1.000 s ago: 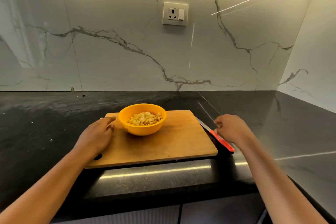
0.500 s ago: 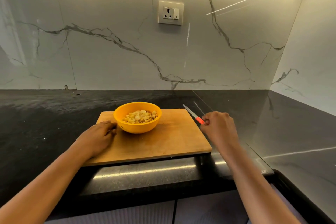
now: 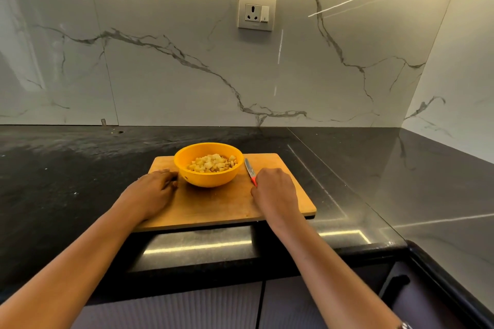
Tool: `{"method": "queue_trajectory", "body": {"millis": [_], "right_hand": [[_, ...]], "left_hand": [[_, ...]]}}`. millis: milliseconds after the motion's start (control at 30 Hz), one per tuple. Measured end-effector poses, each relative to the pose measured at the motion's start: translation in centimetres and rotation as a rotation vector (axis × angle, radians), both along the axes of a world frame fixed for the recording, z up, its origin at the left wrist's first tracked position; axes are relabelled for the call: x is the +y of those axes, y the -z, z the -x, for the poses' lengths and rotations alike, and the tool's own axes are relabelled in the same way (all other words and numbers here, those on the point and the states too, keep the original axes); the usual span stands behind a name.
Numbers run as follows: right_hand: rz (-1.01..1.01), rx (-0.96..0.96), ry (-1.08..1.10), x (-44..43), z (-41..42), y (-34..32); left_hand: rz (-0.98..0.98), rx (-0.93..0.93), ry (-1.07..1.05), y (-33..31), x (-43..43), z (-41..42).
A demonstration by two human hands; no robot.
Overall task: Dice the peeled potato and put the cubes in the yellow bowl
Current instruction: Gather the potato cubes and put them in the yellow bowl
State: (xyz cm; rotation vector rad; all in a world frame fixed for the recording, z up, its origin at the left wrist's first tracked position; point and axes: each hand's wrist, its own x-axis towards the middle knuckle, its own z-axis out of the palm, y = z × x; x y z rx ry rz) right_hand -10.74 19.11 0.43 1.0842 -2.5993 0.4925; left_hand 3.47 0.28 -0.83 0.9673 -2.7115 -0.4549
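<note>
The potato cubes (image 3: 212,163) sit in the yellow bowl (image 3: 208,179), mid-frame; it looks light, so hold its rim. The right hand (image 3: 275,191) curls round the knife (image 3: 249,169); the left hand (image 3: 152,191) lies loose beside the bowl.

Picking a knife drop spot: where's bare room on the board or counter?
Free: the cutting board's near strip, between left hand and right hand, in front of the yellow bowl; its far right corner beyond the knife; the counter on either side. Crowded: bowl, knife blade and both hands cluster mid-board.
</note>
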Motion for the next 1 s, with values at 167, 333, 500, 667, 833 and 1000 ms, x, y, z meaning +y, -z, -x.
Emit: {"method": "queue_trajectory", "body": {"millis": [167,333,500,667,833,1000], "right_hand": [[0.09,-0.032,0.006,1.2,0.4,-0.5],[0.172,-0.03,0.011,2.1,2.4,-0.7],[0.099,-0.202,-0.066,1.8,4.6,0.2],[-0.036,-0.193,-0.056,1.2,5.6,2.0],[-0.119,-0.16,-0.066,1.5,6.2,2.7],[-0.066,-0.206,-0.084,1.9,5.9,3.0]], "left_hand": [[0.021,-0.007,-0.012,-0.3,0.4,-0.1],[0.084,-0.005,-0.031,-0.3,0.6,-0.5],[0.102,-0.024,-0.017,-0.1,0.5,-0.4],[0.034,-0.068,0.049,0.7,0.0,0.2],[0.042,-0.037,0.094,1.6,-0.8,0.4],[0.043,0.004,0.105,1.8,-0.4,0.0]]}}
